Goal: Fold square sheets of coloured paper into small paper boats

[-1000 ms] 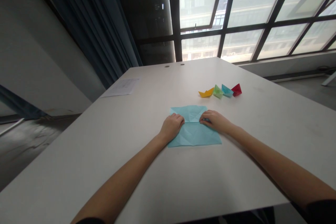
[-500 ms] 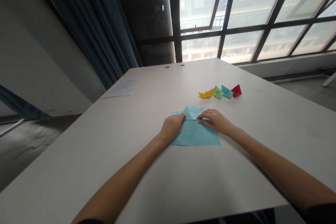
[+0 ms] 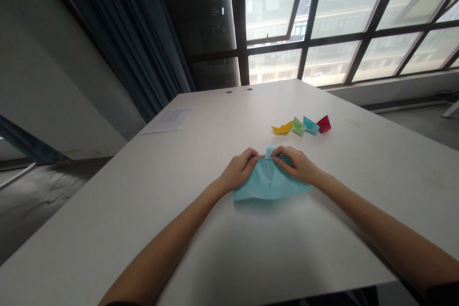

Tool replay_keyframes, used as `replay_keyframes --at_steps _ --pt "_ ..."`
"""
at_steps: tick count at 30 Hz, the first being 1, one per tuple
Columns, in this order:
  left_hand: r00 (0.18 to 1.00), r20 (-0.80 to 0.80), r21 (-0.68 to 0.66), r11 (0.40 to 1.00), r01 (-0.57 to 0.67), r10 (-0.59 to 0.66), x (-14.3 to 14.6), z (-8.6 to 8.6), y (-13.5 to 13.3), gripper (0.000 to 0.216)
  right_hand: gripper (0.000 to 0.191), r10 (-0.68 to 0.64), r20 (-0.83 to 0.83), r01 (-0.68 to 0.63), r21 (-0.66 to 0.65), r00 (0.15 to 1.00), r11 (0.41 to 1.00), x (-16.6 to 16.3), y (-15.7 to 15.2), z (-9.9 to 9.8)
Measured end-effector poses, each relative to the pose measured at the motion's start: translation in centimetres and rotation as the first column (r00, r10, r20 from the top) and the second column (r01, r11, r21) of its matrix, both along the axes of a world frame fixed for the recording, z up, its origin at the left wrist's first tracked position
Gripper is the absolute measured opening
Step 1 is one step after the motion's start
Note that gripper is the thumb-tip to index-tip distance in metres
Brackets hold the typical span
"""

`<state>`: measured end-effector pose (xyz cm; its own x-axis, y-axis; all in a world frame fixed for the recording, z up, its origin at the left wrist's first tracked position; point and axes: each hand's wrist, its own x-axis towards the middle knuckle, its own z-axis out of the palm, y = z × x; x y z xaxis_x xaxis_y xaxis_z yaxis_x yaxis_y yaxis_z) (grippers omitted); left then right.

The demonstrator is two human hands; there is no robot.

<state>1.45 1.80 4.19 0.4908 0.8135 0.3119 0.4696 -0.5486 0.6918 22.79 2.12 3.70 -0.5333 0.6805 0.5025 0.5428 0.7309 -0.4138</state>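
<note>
A light blue sheet of paper (image 3: 267,184) lies creased on the white table (image 3: 201,229), its near part lifted off the surface. My left hand (image 3: 240,170) pinches the sheet's upper edge from the left. My right hand (image 3: 294,164) pinches the same edge from the right, and the fingertips of both hands almost meet at the top middle. Both hands are closed on the paper.
Beyond the sheet a row of small folded paper boats stands on the table: yellow (image 3: 281,128), green (image 3: 297,125), blue (image 3: 310,125) and red (image 3: 323,123). A printed white page (image 3: 167,120) lies at the far left. Windows run behind the table.
The far half of the blue sheet has been folded in and drawn together. Both hands moved inward from the sides to the top middle, and the near part of the paper rose off the table.
</note>
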Motion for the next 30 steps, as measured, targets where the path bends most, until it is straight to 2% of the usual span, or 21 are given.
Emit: replay_keyframes --at_steps 3,8,14,21,23,25,26,28,30 --pt "0.998 0.054 -0.037 0.999 0.031 -0.029 0.0 0.0 0.1 0.02 0.011 0.036 -0.058 -0.033 0.042 0.998 0.999 -0.1 -0.1 0.4" --pt "0.999 0.032 0.028 0.999 0.019 -0.02 -0.1 0.1 0.0 0.018 0.01 0.085 -0.04 -0.083 0.043 0.996 0.996 0.1 0.0 0.7" --pt "0.999 0.033 0.044 0.999 0.001 -0.002 -0.2 0.4 0.1 0.016 0.009 0.048 -0.059 -0.044 0.07 0.997 0.997 0.2 0.2 0.3" --pt "0.998 0.045 -0.013 0.999 0.034 -0.034 0.0 0.5 0.1 0.016 0.016 0.082 -0.004 -0.082 -0.038 0.997 0.996 0.1 -0.2 0.5" --pt "0.997 0.074 0.025 0.999 -0.04 0.038 -0.1 0.2 0.3 0.016 0.016 0.037 0.011 -0.037 -0.014 0.999 0.999 0.1 -0.1 0.4" --pt "0.973 0.138 0.046 0.98 -0.192 0.184 -0.2 -0.3 0.7 0.02 0.015 -0.056 -0.003 0.056 0.052 0.998 0.997 0.2 0.1 0.2" --pt "0.947 0.184 0.02 0.962 -0.273 0.265 -0.2 -0.6 1.0 0.023 0.015 -0.104 -0.021 0.106 0.087 0.994 0.991 0.3 0.1 0.1" --pt "0.881 0.278 -0.14 0.924 -0.357 0.383 -0.3 -1.1 1.3 0.022 0.015 -0.182 -0.063 0.19 0.149 0.981 0.97 0.4 0.2 -0.1" --pt "0.812 0.384 -0.412 0.868 -0.275 0.44 -0.3 -1.4 1.5 0.02 0.015 -0.228 -0.091 0.241 0.196 0.97 0.951 0.5 0.1 -0.2"
